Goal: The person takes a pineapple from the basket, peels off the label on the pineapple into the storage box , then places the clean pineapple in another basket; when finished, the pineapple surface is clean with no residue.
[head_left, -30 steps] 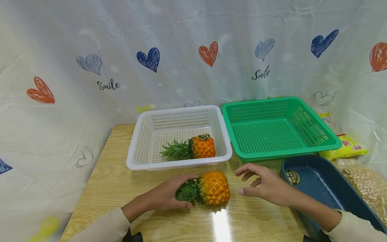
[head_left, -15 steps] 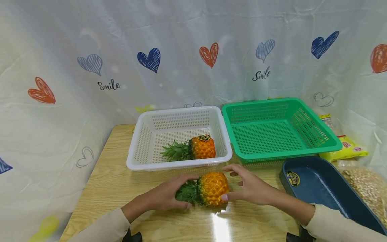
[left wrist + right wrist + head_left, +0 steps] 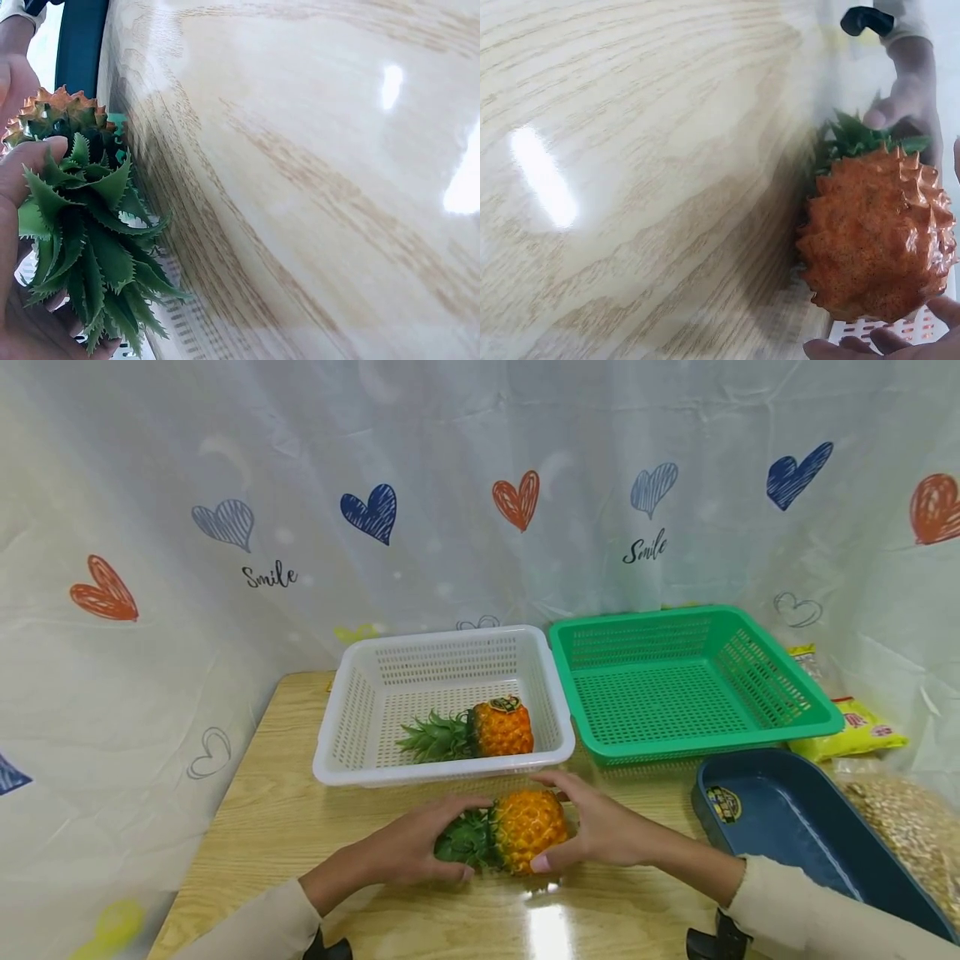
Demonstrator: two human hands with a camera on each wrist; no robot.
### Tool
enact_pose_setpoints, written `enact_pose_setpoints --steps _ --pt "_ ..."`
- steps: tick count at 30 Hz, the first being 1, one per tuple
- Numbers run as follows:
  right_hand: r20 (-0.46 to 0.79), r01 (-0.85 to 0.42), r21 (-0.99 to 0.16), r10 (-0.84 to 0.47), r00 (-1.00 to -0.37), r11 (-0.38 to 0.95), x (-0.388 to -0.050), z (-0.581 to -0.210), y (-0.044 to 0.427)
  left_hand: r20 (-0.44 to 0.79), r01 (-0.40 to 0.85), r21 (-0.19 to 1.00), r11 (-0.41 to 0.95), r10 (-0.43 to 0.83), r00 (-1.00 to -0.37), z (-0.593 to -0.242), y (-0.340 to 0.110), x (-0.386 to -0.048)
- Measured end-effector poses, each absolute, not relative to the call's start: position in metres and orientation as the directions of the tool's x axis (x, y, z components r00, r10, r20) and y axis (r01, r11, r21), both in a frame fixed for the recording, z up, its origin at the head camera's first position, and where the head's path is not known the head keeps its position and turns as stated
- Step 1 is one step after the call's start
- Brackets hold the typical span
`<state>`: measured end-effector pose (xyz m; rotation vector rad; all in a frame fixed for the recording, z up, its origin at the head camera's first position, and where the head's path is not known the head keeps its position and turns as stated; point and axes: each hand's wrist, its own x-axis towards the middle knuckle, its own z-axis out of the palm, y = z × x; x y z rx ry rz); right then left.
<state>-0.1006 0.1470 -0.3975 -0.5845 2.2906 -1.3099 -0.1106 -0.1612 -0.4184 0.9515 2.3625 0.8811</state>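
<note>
The left hand (image 3: pixel 414 843) is curled round the crown (image 3: pixel 467 838), the right hand (image 3: pixel 602 828) round the probably stiff pineapple (image 3: pixel 529 831), best held by its body.

My left hand (image 3: pixel 411 846) and right hand (image 3: pixel 603 828) are bare. The left sleeve (image 3: pixel 255 925) and right sleeve (image 3: pixel 795 903), softly creased cream cloth, end short of them; beneath show a black, curved left fitting (image 3: pixel 866 19) and a black, pronged right fitting (image 3: pixel 712 943).
</note>
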Motion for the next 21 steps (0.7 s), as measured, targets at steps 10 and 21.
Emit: enact_pose_setpoints --steps 10,21 --pt "-0.167 -0.184 -0.871 -0.625 -0.763 0.456 -0.112 -0.407 0.134 -0.148 0.460 0.696 0.552 0.737 -0.660 -0.420 -0.160 -0.112" --pt "-0.165 -0.157 -0.901 -0.654 -0.739 0.405 -0.119 -0.411 0.127 -0.146 0.454 0.705 0.544 0.738 -0.658 -0.421 -0.161 -0.114"
